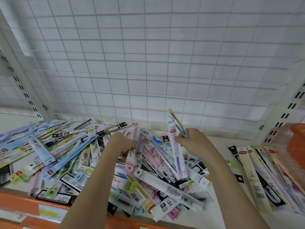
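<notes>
Far too many to count singly: dozens of flat pen packets (66, 154) heaped across the left and middle of the shelf (239, 142), roughly ten more in a row (257, 171) along its right edge. Two grips: left grip (122, 142) pinching one pink packet (131, 161), right grip (193, 141) holding a bunch (177, 146) of perhaps four. One orange basket (295, 146), one wire grid panel (148, 63).

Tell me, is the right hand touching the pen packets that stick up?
Touching. The head view shows the right hand gripping the bunch of pen packets, its fingers curled round them.
</notes>
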Demonstrator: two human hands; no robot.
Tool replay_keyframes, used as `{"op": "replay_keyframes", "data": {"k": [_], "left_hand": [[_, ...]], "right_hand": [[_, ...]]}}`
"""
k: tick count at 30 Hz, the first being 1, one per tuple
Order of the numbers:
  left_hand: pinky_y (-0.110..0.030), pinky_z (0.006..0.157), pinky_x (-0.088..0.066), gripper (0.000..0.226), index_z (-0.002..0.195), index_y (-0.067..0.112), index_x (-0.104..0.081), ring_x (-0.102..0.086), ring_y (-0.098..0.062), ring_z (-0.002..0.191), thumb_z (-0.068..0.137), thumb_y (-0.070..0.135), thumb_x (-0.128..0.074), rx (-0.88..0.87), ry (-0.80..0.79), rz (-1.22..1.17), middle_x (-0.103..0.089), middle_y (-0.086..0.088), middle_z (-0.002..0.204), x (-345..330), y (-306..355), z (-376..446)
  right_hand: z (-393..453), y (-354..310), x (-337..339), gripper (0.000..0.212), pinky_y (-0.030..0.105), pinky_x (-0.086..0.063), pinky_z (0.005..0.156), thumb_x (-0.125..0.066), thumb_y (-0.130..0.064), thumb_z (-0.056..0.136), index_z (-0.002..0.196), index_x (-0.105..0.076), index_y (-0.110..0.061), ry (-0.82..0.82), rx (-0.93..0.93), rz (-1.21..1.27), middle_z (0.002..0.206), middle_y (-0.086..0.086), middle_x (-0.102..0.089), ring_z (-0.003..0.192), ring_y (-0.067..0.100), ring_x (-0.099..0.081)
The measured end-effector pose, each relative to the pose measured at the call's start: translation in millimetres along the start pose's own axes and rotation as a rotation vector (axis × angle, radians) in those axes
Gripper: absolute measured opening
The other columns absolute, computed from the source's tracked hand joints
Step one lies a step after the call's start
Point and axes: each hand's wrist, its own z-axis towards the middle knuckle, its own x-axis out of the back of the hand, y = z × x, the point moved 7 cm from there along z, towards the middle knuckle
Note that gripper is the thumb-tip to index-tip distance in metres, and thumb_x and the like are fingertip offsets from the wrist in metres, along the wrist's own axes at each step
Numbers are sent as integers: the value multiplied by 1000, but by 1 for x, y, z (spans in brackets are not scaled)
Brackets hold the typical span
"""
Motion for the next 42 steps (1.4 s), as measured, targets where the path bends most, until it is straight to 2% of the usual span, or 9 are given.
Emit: {"op": "replay_keyframes", "data": {"k": [8,14,18,26,28,30,35,39,42], "left_hand": [[-18,41,-24,13,86,1,-61,-29,-14,42,76,7,-68,-76,67,-493,-61,-5,57,27,7,-30],[-16,39,-28,3,80,10,-66,-32,-10,37,82,9,-63,-148,40,-591,-75,-10,80,33,13,-59],[-20,39,-34,20,76,11,-68,-43,-11,37,86,8,-51,-116,112,-611,-63,-8,79,35,6,-65],[-22,48,-32,38,70,8,-49,-38,-15,47,76,36,-75,-115,155,-420,-43,-2,55,34,-2,-73],[-24,52,-36,32,69,10,-49,-43,-15,53,78,28,-74,-147,164,-345,-47,-2,59,31,0,-77],[-25,53,-35,25,74,11,-46,-41,-15,56,84,20,-67,-196,172,-324,-44,-2,64,27,4,-80],[-17,49,-39,16,109,6,-41,-45,-12,59,95,12,-45,-240,61,-309,-56,-12,90,3,18,-84],[-38,59,-50,14,84,12,-41,-52,-19,60,95,7,-34,-231,-26,-267,-55,-11,79,-21,25,-88],[-25,49,-35,28,68,16,-37,-38,-14,52,94,23,-43,-303,-14,-27,-40,-1,64,-39,37,-96]], "right_hand": [[-4,1,2,35,25,-27,48,-53,-26,92,63,-35,-16,-24,34,13,59,-1,-36,52,15,-35],[-7,2,-1,33,26,-29,50,-54,-26,91,64,-37,-16,-43,42,48,60,-1,-38,53,15,-37],[-7,2,-1,29,27,-29,51,-54,-27,91,69,-41,-15,-49,49,40,61,0,-39,53,16,-37],[1,4,-13,21,27,-35,54,-43,-27,94,78,-46,-13,-70,56,16,74,3,-55,64,22,-53],[4,4,-18,24,28,-40,59,-43,-31,93,88,-53,-10,-80,48,17,82,6,-64,75,25,-61],[4,3,-17,28,28,-36,55,-42,-32,95,76,-47,-11,-55,61,-8,72,4,-58,62,21,-52],[1,2,-9,44,28,-35,54,-50,-50,90,71,-46,-11,-6,52,-34,67,7,-54,59,19,-49],[3,11,-7,38,28,-32,52,-54,-37,90,65,-39,-12,-1,26,-76,65,6,-47,55,20,-44],[3,20,-3,33,28,-35,54,-49,-30,91,65,-42,-11,21,2,-74,70,9,-52,58,23,-47]]}}
